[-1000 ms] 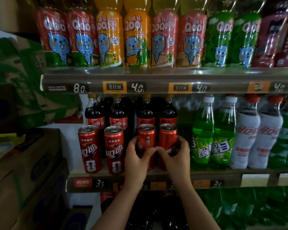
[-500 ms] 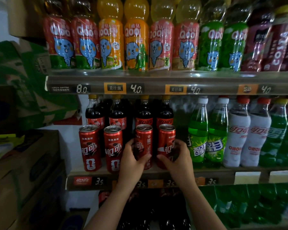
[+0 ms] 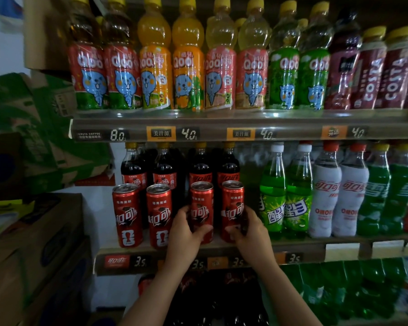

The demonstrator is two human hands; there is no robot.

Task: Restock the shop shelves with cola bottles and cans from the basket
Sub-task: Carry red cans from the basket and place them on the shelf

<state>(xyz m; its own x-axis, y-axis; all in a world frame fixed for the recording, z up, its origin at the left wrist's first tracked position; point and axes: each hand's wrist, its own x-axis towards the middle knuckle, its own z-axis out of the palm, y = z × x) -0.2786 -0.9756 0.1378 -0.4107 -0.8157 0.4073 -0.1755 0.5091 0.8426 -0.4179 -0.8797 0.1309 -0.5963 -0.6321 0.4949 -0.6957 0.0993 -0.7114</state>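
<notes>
Several red cola cans stand in a row at the front of the middle shelf [image 3: 299,247]. My left hand [image 3: 186,231] wraps the lower part of the third can [image 3: 201,203]. My right hand [image 3: 250,231] grips the lower part of the fourth can [image 3: 232,203]. Both cans stand upright on the shelf. Two more cans [image 3: 127,215] stand free to the left. Dark cola bottles [image 3: 165,168] with yellow caps stand behind the cans. The basket is out of sight.
Green soda bottles [image 3: 272,196] stand just right of my right hand, then white-sleeved bottles [image 3: 325,196]. Juice bottles [image 3: 189,74] fill the upper shelf. Cardboard boxes [image 3: 33,243] are stacked at the left. More dark and green bottles sit on the shelf below.
Both hands stay on the same two cans and have slid a little lower on them. The camera has tilted up, showing more of the upper shelf.
</notes>
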